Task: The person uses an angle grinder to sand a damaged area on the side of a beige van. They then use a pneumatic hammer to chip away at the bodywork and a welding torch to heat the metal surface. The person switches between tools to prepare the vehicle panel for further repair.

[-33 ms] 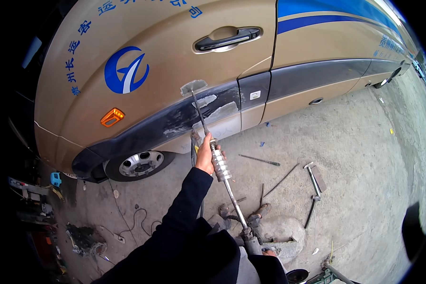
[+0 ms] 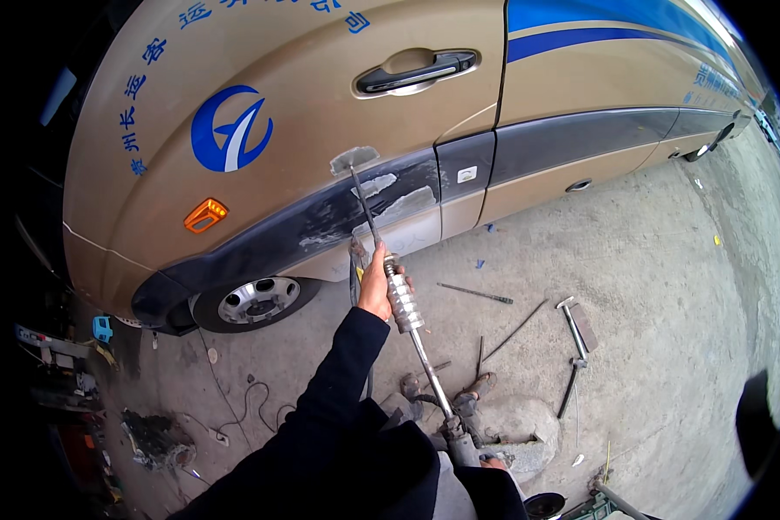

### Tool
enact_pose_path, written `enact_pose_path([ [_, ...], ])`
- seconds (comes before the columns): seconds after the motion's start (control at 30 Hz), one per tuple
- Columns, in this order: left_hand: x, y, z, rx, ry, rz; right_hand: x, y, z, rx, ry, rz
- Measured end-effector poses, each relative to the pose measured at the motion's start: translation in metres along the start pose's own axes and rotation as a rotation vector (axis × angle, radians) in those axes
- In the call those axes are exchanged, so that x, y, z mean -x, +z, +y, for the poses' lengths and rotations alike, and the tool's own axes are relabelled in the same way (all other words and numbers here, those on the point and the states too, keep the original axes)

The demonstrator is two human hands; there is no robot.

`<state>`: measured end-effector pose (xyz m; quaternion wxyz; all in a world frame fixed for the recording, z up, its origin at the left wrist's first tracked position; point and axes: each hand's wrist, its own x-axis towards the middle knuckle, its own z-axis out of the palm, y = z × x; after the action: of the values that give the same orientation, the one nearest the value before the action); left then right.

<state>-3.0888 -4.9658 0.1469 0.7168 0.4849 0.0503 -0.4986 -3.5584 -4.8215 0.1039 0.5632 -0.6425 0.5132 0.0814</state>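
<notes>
A slide hammer (image 2: 405, 302) with a ribbed metal weight runs slantwise from my body up to the side of a tan vehicle (image 2: 303, 113). My left hand (image 2: 375, 284) is closed round its thin front rod, just ahead of the weight. The rod's tip meets a bare grey patch (image 2: 354, 159) above the dark trim strip (image 2: 321, 212). More bare, scraped patches show on that strip. Low down, my right hand (image 2: 494, 464) shows only a little beside the tool's rear handle (image 2: 464, 449), closed on it; my sleeve hides the rest.
A front wheel (image 2: 258, 301) stands at the left below the door. On the concrete lie a long bar (image 2: 475, 293), a hammer-like tool (image 2: 572, 329), thin rods and a cable (image 2: 250, 407). A dark cable hangs beside my left hand. Machinery (image 2: 61, 355) stands at the far left.
</notes>
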Motion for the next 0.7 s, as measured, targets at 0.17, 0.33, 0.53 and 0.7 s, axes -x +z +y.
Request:
enact_pose_path([
  [0.17,0.057,-0.002,-0.047,-0.064,-0.059,-0.077,0.001,0.006,0.013,0.019,-0.118,0.049],
  [0.33,0.132,-0.006,-0.112,-0.031,-0.229,-0.117,-0.006,0.008,0.011,0.057,-0.104,0.066],
  [0.53,0.104,0.000,-0.083,-0.090,-0.242,-0.143,-0.008,0.022,0.016,0.085,-0.106,0.079],
  [0.7,0.086,0.002,-0.064,-0.089,-0.208,-0.140,0.007,0.023,0.022,0.033,-0.186,0.129],
])
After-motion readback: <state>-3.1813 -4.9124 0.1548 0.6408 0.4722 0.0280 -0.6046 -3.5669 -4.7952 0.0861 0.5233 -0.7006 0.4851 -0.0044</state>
